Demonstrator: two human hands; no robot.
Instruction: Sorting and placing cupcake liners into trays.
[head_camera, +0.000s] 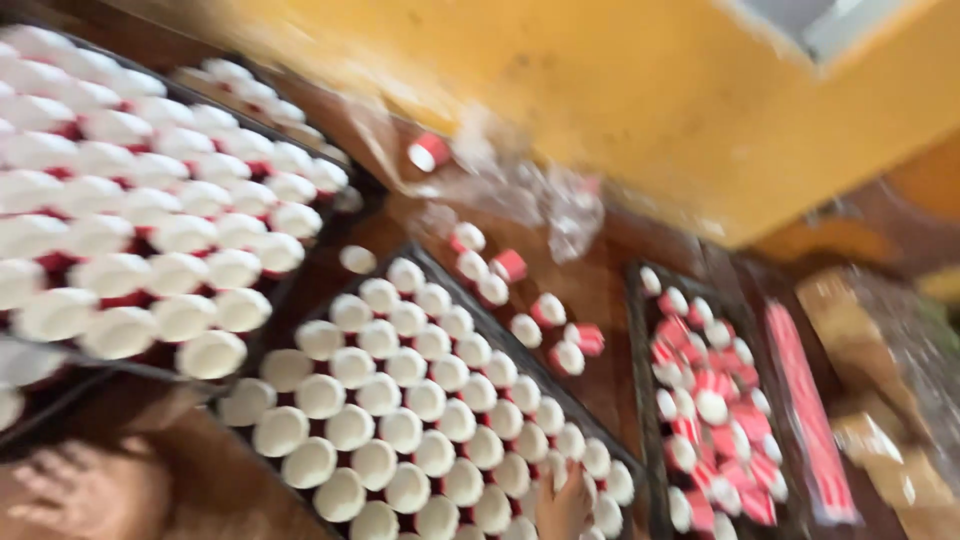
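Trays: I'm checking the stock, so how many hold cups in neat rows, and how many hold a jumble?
Neat rows: 3 (left tray, back tray, middle tray)
Jumble: 1 (right tray)
Total: 4
The back tray is blurred, so that one is less sure.

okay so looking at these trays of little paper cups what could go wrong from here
1. The hand rests among the closely packed white cups in the middle tray; a nudge could tip several at once.
2. Loose cups lie scattered on the bare wood beside that tray and could roll off or be knocked.
3. A bare foot sits close to the tray's near corner and might bump it.
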